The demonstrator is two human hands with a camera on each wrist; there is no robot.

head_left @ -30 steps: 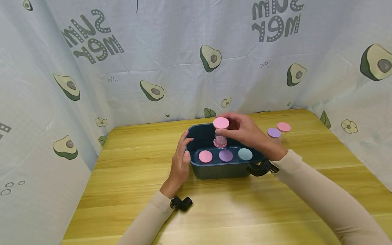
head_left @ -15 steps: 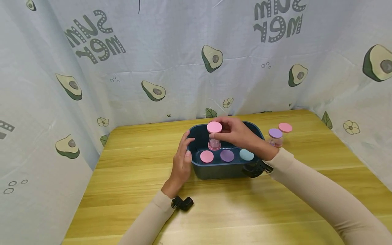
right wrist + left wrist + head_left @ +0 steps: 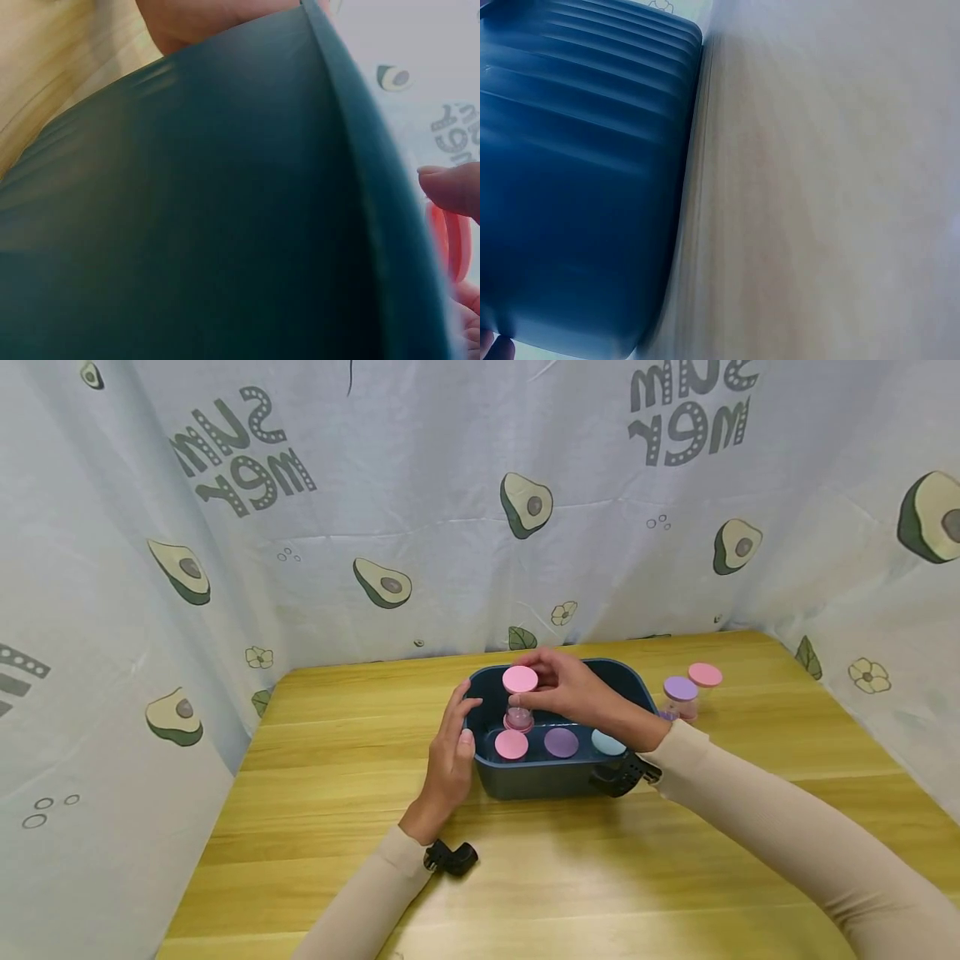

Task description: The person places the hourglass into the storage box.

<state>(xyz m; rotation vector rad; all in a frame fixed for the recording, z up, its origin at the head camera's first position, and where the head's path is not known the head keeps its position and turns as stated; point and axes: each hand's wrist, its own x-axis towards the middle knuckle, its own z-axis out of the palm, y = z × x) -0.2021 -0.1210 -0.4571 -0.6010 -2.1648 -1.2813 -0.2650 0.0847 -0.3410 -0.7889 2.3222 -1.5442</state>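
Observation:
A dark blue rectangular bin [image 3: 540, 783] sits on the table. My right hand [image 3: 573, 693] pinches a small clear jar with a pink lid [image 3: 520, 679] between thumb and fingers, upright, low inside the bin's back left part. The right wrist view has the bin's outer wall [image 3: 225, 202] in front, with my thumb and the pink lid [image 3: 456, 240] past the rim. My left hand [image 3: 447, 764] rests along the bin's left end, fingers extended. Along the bin's front side stand a pink-lidded jar [image 3: 512, 744], a purple-lidded jar [image 3: 561, 742] and a blue-lidded jar [image 3: 607, 742].
Right of the bin stand another purple-lidded jar [image 3: 681, 688] and another pink-lidded jar [image 3: 705, 675], partly behind my right forearm. A white curtain [image 3: 450, 552] with avocado prints hangs behind the wooden table [image 3: 337, 752].
My right hand has carried the pink-lidded jar leftward and lower into the bin's back left part. The left hand keeps its place at the bin's left end.

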